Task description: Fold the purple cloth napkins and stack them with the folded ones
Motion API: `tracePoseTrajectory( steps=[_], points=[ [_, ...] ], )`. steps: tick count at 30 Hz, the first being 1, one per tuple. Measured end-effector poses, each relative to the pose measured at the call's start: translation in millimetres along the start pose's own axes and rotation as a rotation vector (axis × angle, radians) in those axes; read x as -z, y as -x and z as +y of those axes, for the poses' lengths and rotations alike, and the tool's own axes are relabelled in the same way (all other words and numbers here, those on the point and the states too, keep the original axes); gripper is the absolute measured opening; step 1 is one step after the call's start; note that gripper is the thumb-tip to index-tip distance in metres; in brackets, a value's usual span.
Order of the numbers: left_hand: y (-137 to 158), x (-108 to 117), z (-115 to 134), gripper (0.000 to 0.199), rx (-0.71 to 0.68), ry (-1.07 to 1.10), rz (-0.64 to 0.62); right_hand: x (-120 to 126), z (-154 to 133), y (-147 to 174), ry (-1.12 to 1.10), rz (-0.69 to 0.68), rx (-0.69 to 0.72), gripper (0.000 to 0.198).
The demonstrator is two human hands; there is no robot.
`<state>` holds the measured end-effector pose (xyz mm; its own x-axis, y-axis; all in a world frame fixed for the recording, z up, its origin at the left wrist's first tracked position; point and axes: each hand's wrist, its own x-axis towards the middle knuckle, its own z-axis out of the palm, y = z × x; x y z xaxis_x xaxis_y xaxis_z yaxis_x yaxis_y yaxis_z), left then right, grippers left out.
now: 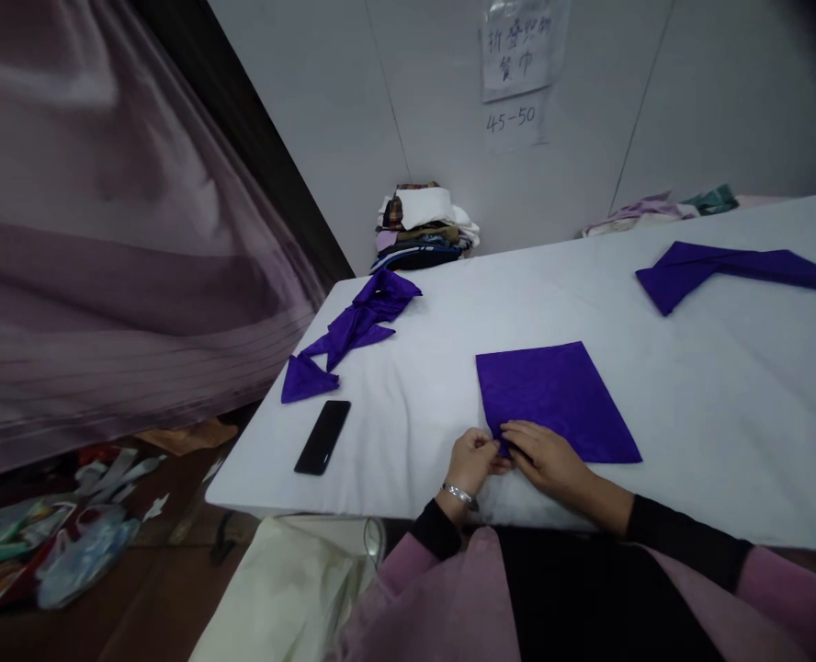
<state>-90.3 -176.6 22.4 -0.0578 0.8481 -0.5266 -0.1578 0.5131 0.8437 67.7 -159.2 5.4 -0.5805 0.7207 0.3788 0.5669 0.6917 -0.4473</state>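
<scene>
A square purple napkin (pixel 552 400) lies flat on the white-covered table, close to its front edge. At its near left corner, my left hand (pixel 473 464), with a silver bracelet at the wrist, pinches the cloth between thumb and fingers. My right hand (pixel 549 460) holds that same corner from the right, its fingers together over the fabric and the thumb tucked low. The corner is bunched between both hands, and the fingertips partly hide it. Folded purple napkins (pixel 357 322) lie in a row at the table's left side.
A black phone (pixel 323 438) rests at front left. Another folded purple napkin (pixel 684 271) lies at far right. Stacked clothes (pixel 425 225) stand behind the table's back edge, below paper signs (pixel 518 55). Pinkish drapery (pixel 119 230) hangs at left; plastic bags (pixel 70 542) lie on the floor.
</scene>
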Motion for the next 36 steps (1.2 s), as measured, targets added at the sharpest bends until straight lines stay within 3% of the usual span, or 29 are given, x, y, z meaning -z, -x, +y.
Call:
tracePoseTrajectory(
  steps=[11, 21, 25, 28, 31, 36],
  points=[
    [1, 1, -3, 0.020, -0.007, 0.035, 0.002, 1, 2, 0, 0.102, 0.017, 0.153, 0.033],
    [0, 2, -5, 0.038, -0.018, 0.160, -0.008, -8, -2, -2, 0.106, -0.052, 0.104, 0.030],
    [-1, 0, -3, 0.049, -0.009, 0.108, 0.019, 0, -8, -1, 0.054, -0.124, 0.052, 0.030],
    [-1, 0, -2, 0.044, -0.038, 0.061, -0.002, 11, -8, 3, -0.002, -0.144, 0.001, 0.033],
    [-2, 0, -2, 0.042, -0.062, -0.018, 0.003, 24, 9, 12, 0.013, -0.104, -0.044, 0.041],
    [-2, 1, 1, 0.053, -0.073, -0.124, 0.030, 38, 73, 43, 0.298, -0.047, -0.242, 0.051]
  ],
)
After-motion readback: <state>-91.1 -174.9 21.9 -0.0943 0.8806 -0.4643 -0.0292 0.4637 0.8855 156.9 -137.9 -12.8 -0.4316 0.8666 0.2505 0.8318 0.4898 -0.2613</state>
